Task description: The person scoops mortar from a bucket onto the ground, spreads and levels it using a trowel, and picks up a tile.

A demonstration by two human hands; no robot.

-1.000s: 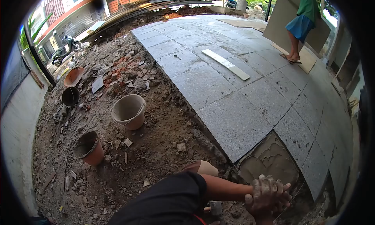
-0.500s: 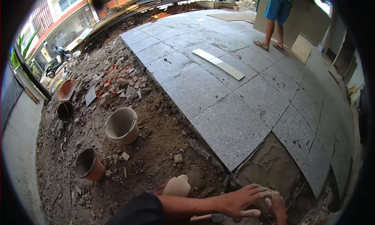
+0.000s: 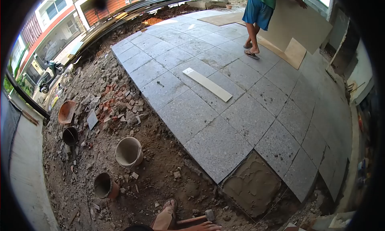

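Note:
My left hand point(image 3: 205, 227) shows only in part at the bottom edge, its fingers stretched out to the right and open. Just above it lies a mallet point(image 3: 209, 215) with a wooden handle, on the dirt by my sandalled foot point(image 3: 171, 203). My right hand is out of view. Right of the mallet, a square bed of wet mortar point(image 3: 252, 185) with a rough, trowelled surface fills a gap at the corner of the grey speckled floor tiles point(image 3: 218, 144). A thin string runs past the mortar's lower edge.
Three buckets, one pale point(image 3: 129, 152), one terracotta point(image 3: 106, 187) and one dark point(image 3: 70, 136), stand on the dirt at left. Brick rubble point(image 3: 116, 104) lies behind. A white strip point(image 3: 206, 84) rests on the tiles. Another person point(image 3: 258, 20) holds a large board point(image 3: 294, 26).
Both hands have left the mortar; the left is now low at the bottom edge and the right is out of view. The view has shifted. The other person has stepped with the board.

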